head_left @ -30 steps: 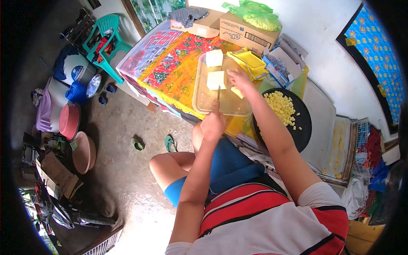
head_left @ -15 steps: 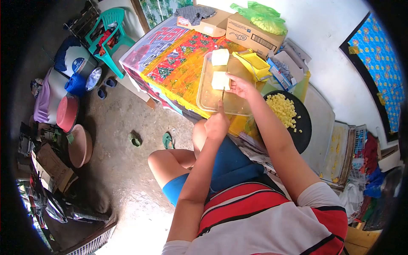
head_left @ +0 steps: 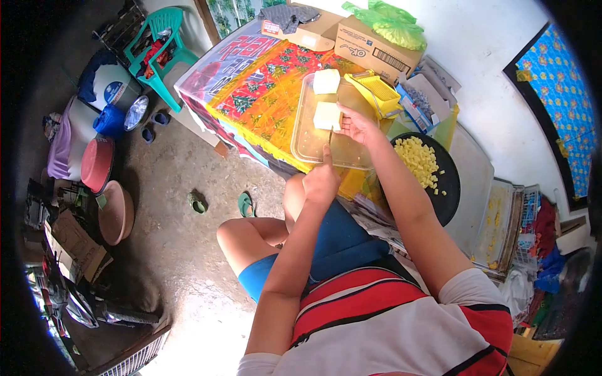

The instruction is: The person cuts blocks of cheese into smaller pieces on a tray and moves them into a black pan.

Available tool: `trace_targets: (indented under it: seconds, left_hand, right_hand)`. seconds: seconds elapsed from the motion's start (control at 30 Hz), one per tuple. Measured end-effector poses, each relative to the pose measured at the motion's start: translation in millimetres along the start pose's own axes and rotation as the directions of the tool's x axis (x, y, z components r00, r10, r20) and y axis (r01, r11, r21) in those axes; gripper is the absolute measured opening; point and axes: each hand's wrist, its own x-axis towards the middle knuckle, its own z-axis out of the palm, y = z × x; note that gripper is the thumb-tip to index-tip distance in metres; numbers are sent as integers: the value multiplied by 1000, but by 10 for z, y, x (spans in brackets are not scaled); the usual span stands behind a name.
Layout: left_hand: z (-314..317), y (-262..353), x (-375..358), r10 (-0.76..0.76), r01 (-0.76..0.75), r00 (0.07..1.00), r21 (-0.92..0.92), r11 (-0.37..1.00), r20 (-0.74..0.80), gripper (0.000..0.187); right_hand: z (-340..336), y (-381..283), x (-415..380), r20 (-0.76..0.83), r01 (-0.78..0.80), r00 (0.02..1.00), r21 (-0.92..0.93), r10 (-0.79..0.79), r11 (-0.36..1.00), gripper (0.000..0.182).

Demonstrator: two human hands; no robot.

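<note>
My left hand [head_left: 321,183] is closed round a knife [head_left: 331,138], forefinger stretched along it, the blade pointing away from me at the near edge of a pale yellow block [head_left: 327,116]. Against that block's right side, my right hand [head_left: 357,127] presses its fingers and steadies it. A second pale block [head_left: 327,81] sits just beyond. Both blocks lie in a clear, shallow plastic tray [head_left: 302,135] dotted with small crumbs. To the right, a round black pan [head_left: 448,203] holds many small yellow cubes [head_left: 416,161].
A yellow plastic rack-like container [head_left: 376,94] stands beside the tray. Cardboard boxes [head_left: 376,47] and a green plastic bag [head_left: 392,25] are at the back of the cloth-covered table [head_left: 263,103]. A green chair [head_left: 169,56], basins [head_left: 116,213] and slippers [head_left: 246,204] are to the left.
Almost nothing differs. My hands, the knife and the blocks keep nearly the same places, with only a slight shift of the view.
</note>
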Motion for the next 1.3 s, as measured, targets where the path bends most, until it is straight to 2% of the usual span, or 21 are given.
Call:
trace_targets:
  seconds: [0.27, 0.37, 0.67, 0.77, 0.97, 1.07, 1.17, 1.3]
  left_hand:
    - [-57, -3, 21, 16, -16, 1000, 10, 1000, 23, 86]
    - [-142, 26, 5, 11, -10, 999, -28, 1000, 36, 72]
    - [-114, -21, 11, 32, -32, 999, -6, 999, -1, 57]
    - [-183, -66, 59, 25, -24, 999, -29, 999, 33, 55]
    - [32, -144, 210, -15, 8, 995, -65, 998, -100, 54]
    - [-129, -31, 176, -24, 23, 999, -40, 999, -38, 57]
    - [-229, -26, 183, 47, -49, 998, 54, 997, 38, 59]
    - [-164, -94, 211, 108, -112, 994, 168, 979, 31, 66]
  right_hand:
    - [-37, 27, 39, 10, 0, 1000, 20, -1, 1000, 56]
    - [-37, 28, 35, 11, 4, 1000, 19, -4, 1000, 54]
    - [-19, 37, 23, -13, 3, 1000, 15, -3, 1000, 50]
    - [-8, 2, 14, -11, 9, 1000, 11, -9, 1000, 51]
    - [36, -18, 52, -90, -62, 994, 47, 66, 997, 54]
    - [28, -37, 42, -82, -63, 994, 54, 67, 997, 55]
    - [-10, -3, 82, -69, -67, 995, 56, 70, 996, 55]
    - [-20, 10, 78, -58, -59, 996, 92, 64, 994, 58]
